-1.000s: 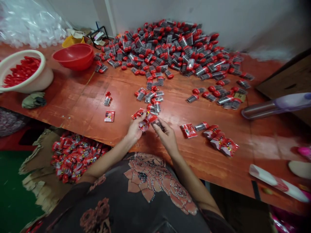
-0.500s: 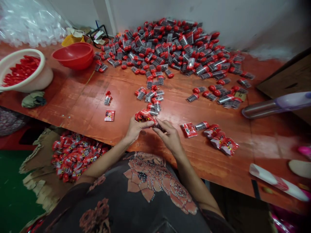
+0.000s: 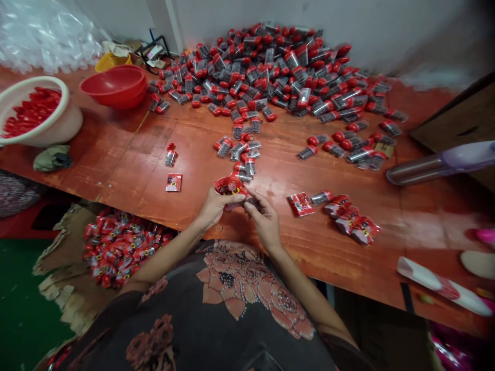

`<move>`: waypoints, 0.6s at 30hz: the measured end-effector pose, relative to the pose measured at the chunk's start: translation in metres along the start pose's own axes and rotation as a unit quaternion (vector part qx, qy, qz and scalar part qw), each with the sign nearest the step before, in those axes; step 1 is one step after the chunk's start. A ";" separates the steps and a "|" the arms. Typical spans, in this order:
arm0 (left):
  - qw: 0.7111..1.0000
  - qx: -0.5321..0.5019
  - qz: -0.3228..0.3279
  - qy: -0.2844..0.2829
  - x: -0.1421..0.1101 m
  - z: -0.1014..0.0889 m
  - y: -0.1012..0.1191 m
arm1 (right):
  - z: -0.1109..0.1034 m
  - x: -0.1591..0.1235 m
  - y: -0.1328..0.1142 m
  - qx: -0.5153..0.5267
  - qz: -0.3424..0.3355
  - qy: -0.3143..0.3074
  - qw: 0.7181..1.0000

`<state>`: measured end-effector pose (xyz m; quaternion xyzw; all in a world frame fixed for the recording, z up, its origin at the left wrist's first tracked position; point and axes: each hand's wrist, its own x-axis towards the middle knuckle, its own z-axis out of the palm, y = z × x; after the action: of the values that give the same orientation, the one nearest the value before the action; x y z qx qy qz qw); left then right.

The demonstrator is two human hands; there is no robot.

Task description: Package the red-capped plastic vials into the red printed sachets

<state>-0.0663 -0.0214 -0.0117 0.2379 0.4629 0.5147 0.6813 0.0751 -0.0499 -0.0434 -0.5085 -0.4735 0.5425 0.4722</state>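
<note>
A red printed plastic wrapper (image 3: pixel 231 184) is bunched in my left hand (image 3: pixel 212 208), whose thumb presses along its near side. My right hand (image 3: pixel 266 219) is closed at the wrapper's right end, fingers pinched around a small container (image 3: pixel 250 200); it looks dark and is mostly hidden by the fingers. Just beyond my hands lie several clear containers with red caps (image 3: pixel 242 150) and dark contents. A stack of flat red packets (image 3: pixel 301 204) is to the right, beside a single container (image 3: pixel 322 197) and several wrapped ones (image 3: pixel 352 219).
A large heap of red-capped containers (image 3: pixel 270 72) lies against the wall. On the left stand a white tub (image 3: pixel 73 111) of red caps and a red bowl (image 3: pixel 116 90). Below the table edge is a carton (image 3: pixel 64 257) of wrapped pieces. A sealer-like tube (image 3: pixel 417 171) juts in from the right.
My right hand has shifted slightly left, closer to my left hand, pushing at the wrapper's end. My left hand stays nearly still. The view has moved slightly.
</note>
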 end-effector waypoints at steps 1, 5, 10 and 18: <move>1.000 -0.009 0.000 -0.009 0.000 -0.001 0.001 | 0.000 0.000 0.000 0.011 0.016 -0.005 1.000; 1.000 -0.011 -0.006 -0.008 -0.002 0.000 0.001 | 0.001 0.000 -0.002 0.006 0.018 -0.004 1.000; 0.999 0.036 0.011 0.019 -0.005 0.003 -0.004 | 0.001 -0.001 0.000 -0.056 -0.038 0.000 0.998; 0.999 0.012 -0.010 0.052 -0.004 -0.005 -0.008 | -0.015 0.002 0.001 -0.024 0.006 -0.098 0.995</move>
<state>-0.0666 -0.0289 -0.0185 0.2145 0.5059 0.5141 0.6586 0.0905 -0.0478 -0.0447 -0.4669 -0.5276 0.5811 0.4074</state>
